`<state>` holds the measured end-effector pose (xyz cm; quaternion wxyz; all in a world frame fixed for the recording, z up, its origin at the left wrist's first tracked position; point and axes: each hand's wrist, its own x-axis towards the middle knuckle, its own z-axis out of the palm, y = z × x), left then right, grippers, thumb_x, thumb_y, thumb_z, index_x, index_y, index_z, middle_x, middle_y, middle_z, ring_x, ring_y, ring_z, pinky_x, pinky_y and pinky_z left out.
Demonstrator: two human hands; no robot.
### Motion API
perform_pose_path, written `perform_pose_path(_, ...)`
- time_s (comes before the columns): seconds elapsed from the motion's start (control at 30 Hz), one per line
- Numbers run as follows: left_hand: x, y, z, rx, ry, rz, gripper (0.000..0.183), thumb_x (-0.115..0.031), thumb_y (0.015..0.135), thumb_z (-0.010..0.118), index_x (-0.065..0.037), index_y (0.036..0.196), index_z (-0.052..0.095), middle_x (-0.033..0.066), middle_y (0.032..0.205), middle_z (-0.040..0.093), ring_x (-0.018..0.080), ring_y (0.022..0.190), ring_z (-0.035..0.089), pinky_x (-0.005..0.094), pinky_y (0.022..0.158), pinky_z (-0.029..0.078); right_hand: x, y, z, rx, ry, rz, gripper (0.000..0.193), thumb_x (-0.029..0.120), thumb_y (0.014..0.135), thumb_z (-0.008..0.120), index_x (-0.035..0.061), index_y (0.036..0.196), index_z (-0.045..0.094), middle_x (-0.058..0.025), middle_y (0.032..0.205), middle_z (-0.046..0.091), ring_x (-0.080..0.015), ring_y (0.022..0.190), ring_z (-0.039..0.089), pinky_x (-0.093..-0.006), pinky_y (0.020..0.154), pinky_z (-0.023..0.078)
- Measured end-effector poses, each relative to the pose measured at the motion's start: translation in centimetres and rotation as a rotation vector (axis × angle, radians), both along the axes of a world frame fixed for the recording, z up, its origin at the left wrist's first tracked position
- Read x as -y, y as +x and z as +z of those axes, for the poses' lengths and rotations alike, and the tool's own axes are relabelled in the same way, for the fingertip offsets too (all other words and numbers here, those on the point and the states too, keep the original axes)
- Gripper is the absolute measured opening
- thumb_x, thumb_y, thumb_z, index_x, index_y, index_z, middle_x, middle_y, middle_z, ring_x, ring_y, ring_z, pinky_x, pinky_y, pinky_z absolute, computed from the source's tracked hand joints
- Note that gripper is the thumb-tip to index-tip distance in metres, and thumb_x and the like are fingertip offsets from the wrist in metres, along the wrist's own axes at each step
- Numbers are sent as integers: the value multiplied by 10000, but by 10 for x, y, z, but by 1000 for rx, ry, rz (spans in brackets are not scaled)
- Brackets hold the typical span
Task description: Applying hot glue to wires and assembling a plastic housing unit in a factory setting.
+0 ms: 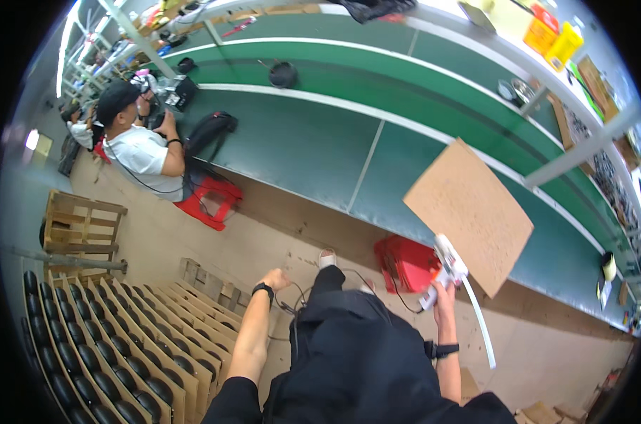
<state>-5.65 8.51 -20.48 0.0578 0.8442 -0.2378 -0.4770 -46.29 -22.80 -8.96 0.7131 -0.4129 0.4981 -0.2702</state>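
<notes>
My right hand (444, 293) is closed round the handle of a white and orange hot glue gun (450, 261). A long white glue stick (481, 321) trails from the gun's back end and curves down. The gun's nozzle lies over the lower left edge of a flat brown cardboard sheet (472, 212) on the green workbench (299, 141). My left hand (276, 278) hangs low over the floor, its fingers curled in, with nothing visible in them. Thin dark cables (292, 304) run close below it.
Red stools (405, 263) stand under the bench edge. A seated co-worker (137, 145) in white works at the left. Rows of black rounded parts on cardboard dividers (115, 346) fill the lower left, near a wooden pallet (84, 226). Yellow bottles (564, 46) stand on the upper shelf.
</notes>
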Motion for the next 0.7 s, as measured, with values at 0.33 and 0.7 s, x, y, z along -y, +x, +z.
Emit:
perform_pose_path(0.33,210,205,79,573,-665,100,187,-176,854,633,-96,993,729,184,1074,701,375,1029,660,469,892,538,26,64,30,-111,61,-199,516,9,883,561,119,1369,429,-173,1129,692,-99,456,445,-267,438,396)
perform_pose_path(0.7,404,443,81,757,-611,185,701,-184,820,706,-219,1472,449,213,1372,506,443,1250,501,512,1010,487,24,139,85,-339,-66,-399,501,-16,850,535,40,1337,431,-145,1322,593,-120,446,442,-288,433,416)
